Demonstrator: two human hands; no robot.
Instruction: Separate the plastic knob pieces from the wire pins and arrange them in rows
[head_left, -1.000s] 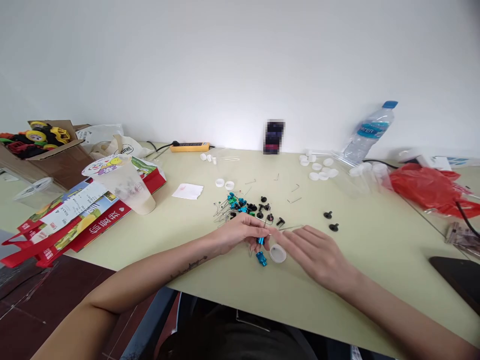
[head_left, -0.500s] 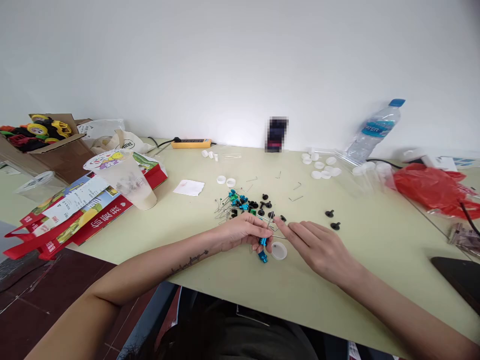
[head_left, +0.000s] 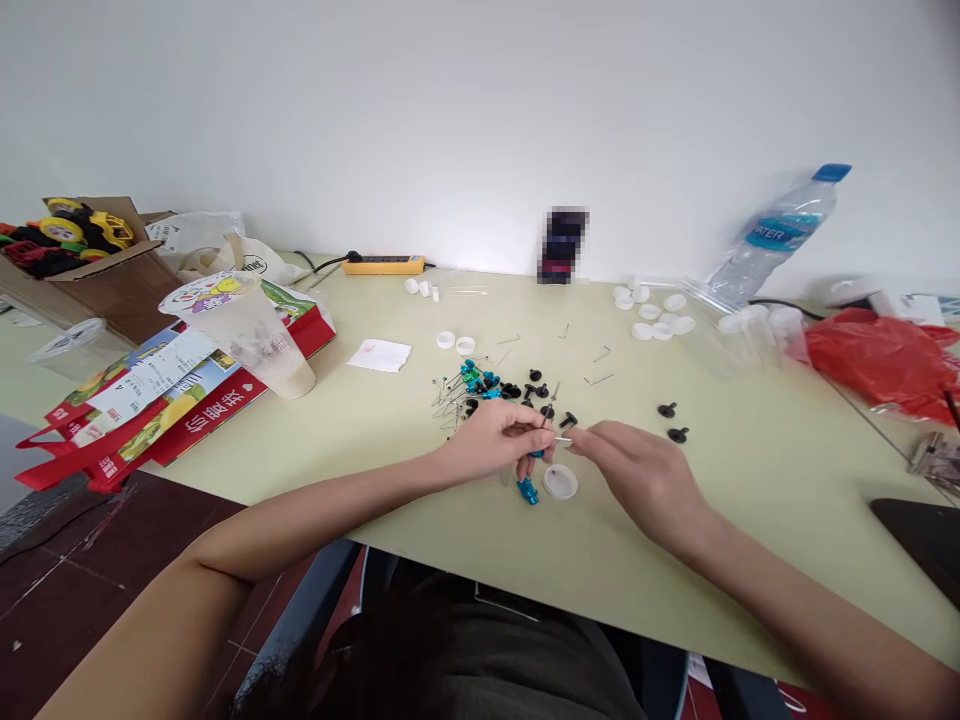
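Observation:
My left hand [head_left: 495,440] is closed around a small blue part [head_left: 536,454], mostly hidden by the fingers. My right hand [head_left: 637,462] pinches the end of a thin metal rod [head_left: 562,439], which runs across to the left fingertips. Whether the rod sits inside the blue part cannot be seen. Just below the hands, another blue metallic part [head_left: 528,491] lies on the table, beside a round white cap [head_left: 561,482]. Beyond my left hand is a pile of small blue, green and black parts [head_left: 480,380] with thin wire-like pins. Black disc-headed pieces [head_left: 568,420] lie near the fingers.
Bent thin metal rods [head_left: 600,379] lie behind the hands. White caps [head_left: 664,328], a water bottle [head_left: 780,235] and a red plastic bag [head_left: 881,360] are at the right. A plastic cup [head_left: 244,330], red bag [head_left: 202,410] and cardboard box [head_left: 112,300] stand left.
My right hand has closed from an extended index finger to a pinch on the metal rod and come nearer my left hand. The view has shifted slightly.

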